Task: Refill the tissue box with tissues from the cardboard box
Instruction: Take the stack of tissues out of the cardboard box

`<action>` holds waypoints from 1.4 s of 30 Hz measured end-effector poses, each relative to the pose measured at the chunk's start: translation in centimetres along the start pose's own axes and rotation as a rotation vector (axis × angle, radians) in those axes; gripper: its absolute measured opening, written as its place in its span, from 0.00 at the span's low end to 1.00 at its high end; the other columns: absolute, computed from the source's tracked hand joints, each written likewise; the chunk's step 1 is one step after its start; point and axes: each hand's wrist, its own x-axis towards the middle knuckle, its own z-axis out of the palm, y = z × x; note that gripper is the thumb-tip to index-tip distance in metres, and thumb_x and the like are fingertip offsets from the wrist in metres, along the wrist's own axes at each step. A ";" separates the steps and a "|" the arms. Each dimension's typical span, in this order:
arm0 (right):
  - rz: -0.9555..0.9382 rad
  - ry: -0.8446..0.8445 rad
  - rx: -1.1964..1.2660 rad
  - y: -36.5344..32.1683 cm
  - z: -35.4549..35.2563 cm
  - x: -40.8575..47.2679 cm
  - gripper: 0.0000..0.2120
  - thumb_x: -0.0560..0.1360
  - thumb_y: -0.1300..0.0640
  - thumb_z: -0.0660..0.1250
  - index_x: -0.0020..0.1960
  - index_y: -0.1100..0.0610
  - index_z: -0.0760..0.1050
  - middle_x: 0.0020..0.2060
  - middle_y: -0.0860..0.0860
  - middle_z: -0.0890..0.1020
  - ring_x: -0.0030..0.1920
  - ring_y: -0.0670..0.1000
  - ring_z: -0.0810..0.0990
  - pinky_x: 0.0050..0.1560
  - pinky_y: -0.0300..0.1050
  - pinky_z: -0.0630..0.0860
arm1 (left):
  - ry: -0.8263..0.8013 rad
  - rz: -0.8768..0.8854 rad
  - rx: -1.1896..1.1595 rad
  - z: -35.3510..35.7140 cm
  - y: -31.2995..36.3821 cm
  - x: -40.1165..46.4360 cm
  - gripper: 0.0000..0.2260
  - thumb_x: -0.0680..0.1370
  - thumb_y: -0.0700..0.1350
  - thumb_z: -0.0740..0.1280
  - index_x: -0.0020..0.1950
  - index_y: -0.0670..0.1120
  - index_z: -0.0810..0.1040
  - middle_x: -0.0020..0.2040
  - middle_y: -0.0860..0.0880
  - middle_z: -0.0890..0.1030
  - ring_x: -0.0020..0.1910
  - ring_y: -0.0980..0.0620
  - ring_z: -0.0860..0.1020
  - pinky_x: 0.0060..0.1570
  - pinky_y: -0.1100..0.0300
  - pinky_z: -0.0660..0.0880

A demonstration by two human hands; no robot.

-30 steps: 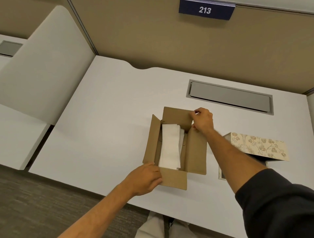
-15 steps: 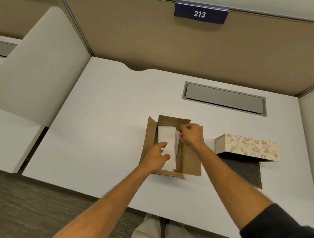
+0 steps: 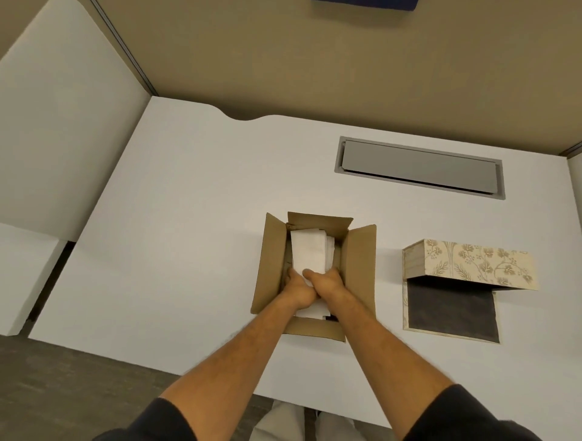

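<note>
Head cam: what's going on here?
A person has both hands down inside the open cardboard box on the white desk. The left hand and right hand are closed around the near end of a stack of white tissues, which sits in the box. The floral tissue box stands to the right with its lid raised and its dark interior showing no tissues.

White desk [image 3: 176,220], tan partition wall [image 3: 315,63], grey carpet [image 3: 63,393]

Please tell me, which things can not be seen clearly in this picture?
- Head view: fingertips of left hand and right hand hidden behind white tissue stack inside brown cardboard box.
- Stack's near end: covered by wrists.
- Dark blue sign: cut by top edge.
</note>
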 end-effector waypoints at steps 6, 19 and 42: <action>0.008 -0.025 0.170 1.0 0.0 0.6 0.34 0.72 0.54 0.75 0.72 0.62 0.63 0.66 0.60 0.75 0.64 0.60 0.77 0.64 0.54 0.76 | 0.011 -0.015 -0.032 -0.3 -0.4 0.5 0.44 0.76 0.49 0.71 0.81 0.43 0.44 0.78 0.41 0.60 0.74 0.42 0.66 0.72 0.48 0.67; -0.121 -0.127 0.358 -1.4 0.2 -4.8 0.30 0.70 0.54 0.77 0.67 0.58 0.70 0.55 0.57 0.84 0.52 0.58 0.85 0.52 0.60 0.83 | -0.067 0.174 -0.335 -5.6 -0.1 -2.9 0.40 0.64 0.45 0.78 0.73 0.48 0.65 0.61 0.48 0.81 0.57 0.48 0.81 0.57 0.48 0.81; -0.500 -0.087 0.689 -7.5 -15.9 -15.7 0.33 0.71 0.53 0.76 0.70 0.53 0.64 0.60 0.55 0.80 0.57 0.58 0.82 0.55 0.59 0.82 | -0.207 0.667 -0.164 -4.0 9.4 -16.0 0.23 0.76 0.50 0.73 0.68 0.54 0.69 0.59 0.51 0.80 0.56 0.50 0.81 0.47 0.60 0.80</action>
